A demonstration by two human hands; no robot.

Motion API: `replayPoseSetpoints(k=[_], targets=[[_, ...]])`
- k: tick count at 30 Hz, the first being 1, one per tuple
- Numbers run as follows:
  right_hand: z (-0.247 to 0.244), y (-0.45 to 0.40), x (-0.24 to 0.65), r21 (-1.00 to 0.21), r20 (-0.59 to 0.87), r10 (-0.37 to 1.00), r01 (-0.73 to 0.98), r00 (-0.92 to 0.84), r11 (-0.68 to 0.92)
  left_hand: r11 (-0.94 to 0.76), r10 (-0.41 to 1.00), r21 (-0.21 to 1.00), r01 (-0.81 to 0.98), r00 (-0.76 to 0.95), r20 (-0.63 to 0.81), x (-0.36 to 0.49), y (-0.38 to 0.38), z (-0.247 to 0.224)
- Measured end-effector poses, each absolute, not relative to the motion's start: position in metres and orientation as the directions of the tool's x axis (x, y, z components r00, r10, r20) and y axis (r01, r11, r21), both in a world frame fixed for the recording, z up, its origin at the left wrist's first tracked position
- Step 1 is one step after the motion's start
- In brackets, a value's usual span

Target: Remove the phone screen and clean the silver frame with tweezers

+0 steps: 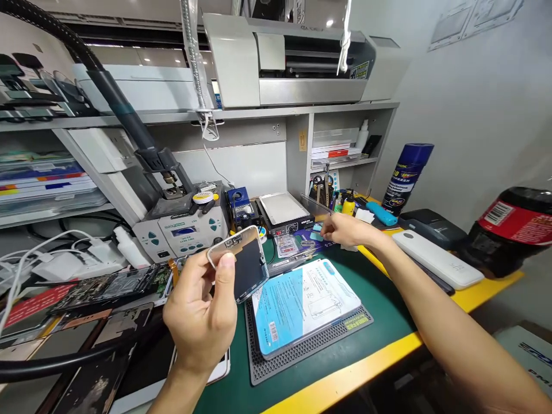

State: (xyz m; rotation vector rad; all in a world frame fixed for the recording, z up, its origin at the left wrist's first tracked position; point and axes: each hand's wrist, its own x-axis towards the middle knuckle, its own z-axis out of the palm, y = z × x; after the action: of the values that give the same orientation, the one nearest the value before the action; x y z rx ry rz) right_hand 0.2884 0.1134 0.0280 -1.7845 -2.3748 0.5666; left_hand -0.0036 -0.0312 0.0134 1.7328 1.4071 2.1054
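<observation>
My left hand (202, 299) is raised at centre-left and closed on a phone housing (249, 265), which is tilted. The thumb presses near its upper corner, by the camera openings. Stretched toward the back of the bench, my right hand (347, 230) has its fingers curled together beside a small light-blue piece (317, 232). What those fingers hold, if anything, is hidden. Between and below the hands, a blue and white packaged booklet (297, 305) lies on a grey perforated mat (310, 355).
A heating plate (284, 208) and a soldering station (185, 230) stand at the back. Opened phones and boards (107, 293) crowd the left. On the right are a white power bank (437, 259), a blue spray can (405, 175) and a large cola bottle (509, 224).
</observation>
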Motion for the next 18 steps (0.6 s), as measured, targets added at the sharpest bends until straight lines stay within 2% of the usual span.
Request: replayPoseSetpoints(k=[12,18], targets=[[0.028,0.101,0.269,-0.213,-0.221,0.891,0.911,-0.396,0.352,-0.529,0.604,0.678,0.51,-0.334,0.723,0.002,-0.034,0.015],[0.028,0.105,0.278,-0.228,-0.221,0.876,0.896,-0.429,0.381,-0.537,0.589,0.658,0.529,-0.323,0.741,0.002,-0.035,0.015]])
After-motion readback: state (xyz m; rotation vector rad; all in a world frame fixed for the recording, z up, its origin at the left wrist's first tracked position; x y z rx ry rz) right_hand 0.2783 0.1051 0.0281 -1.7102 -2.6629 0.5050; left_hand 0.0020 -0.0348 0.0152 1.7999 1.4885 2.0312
